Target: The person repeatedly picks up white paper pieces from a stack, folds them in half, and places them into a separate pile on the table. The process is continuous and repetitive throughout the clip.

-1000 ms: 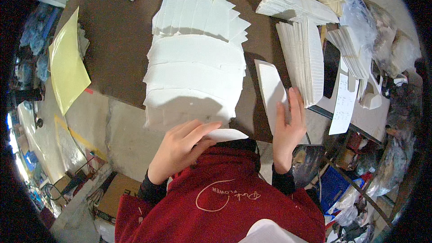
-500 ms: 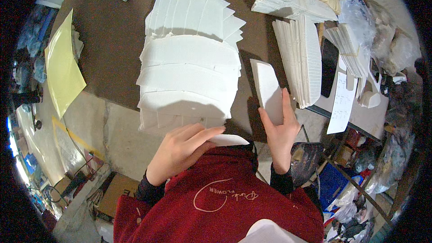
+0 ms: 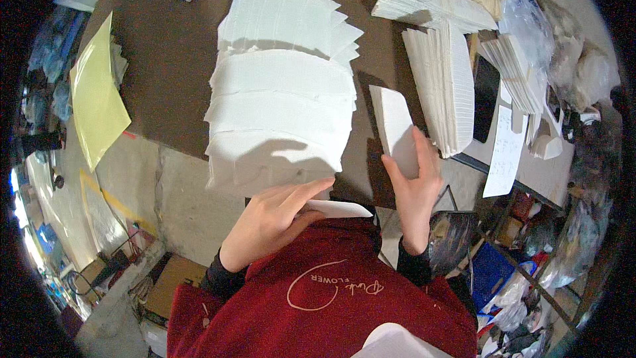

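Note:
My left hand (image 3: 264,224) is closed on a white card piece (image 3: 344,209) with a pointed end, held just off the table's near edge. Directly beyond it, overlapping white card pieces (image 3: 281,109) form a broad layered pile, and my forefinger is close to its near edge. To the right, my right hand (image 3: 421,192) grips the near end of a small stack of white card pieces (image 3: 396,119), thumb on one side and fingers on the other. This stack lies on the brown table (image 3: 159,73).
Bundled white card stacks (image 3: 440,89) stand to the right of my right hand, near a dark phone-like slab (image 3: 485,93) and a written sheet (image 3: 505,159). A yellow sheet (image 3: 99,99) overhangs the left table edge. Clear plastic bags (image 3: 527,20) lie at far right.
My left hand has shifted slightly right with its card piece, and its forefinger is raised nearer the pile. My right hand keeps its grip on the small stack.

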Available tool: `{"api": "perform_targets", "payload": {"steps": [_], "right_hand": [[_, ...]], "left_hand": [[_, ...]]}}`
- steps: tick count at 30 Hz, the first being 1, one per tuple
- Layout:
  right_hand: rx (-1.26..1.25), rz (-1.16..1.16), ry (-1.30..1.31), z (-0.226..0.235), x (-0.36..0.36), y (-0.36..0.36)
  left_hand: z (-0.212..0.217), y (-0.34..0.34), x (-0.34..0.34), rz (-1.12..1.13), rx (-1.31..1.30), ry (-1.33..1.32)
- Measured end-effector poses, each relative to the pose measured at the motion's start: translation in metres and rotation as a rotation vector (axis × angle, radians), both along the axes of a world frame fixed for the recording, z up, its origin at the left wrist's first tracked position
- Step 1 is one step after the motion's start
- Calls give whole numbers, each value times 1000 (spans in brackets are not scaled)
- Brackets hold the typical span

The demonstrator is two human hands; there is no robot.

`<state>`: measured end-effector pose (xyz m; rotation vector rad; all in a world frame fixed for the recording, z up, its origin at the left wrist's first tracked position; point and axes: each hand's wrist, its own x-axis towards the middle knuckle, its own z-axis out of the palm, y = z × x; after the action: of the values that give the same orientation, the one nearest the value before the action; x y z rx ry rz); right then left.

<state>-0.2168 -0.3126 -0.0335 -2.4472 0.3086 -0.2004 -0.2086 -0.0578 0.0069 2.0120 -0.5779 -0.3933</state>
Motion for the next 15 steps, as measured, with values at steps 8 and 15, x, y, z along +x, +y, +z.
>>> {"api": "perform_targets", "payload": {"steps": [8,15], "right_hand": [[-101,196,73,34,-13,-6],[191,644,160,65,-10,34]], "left_hand": [[2,15,-4,-91,67,-120],[14,27,-2,-77,158,-105]]}}
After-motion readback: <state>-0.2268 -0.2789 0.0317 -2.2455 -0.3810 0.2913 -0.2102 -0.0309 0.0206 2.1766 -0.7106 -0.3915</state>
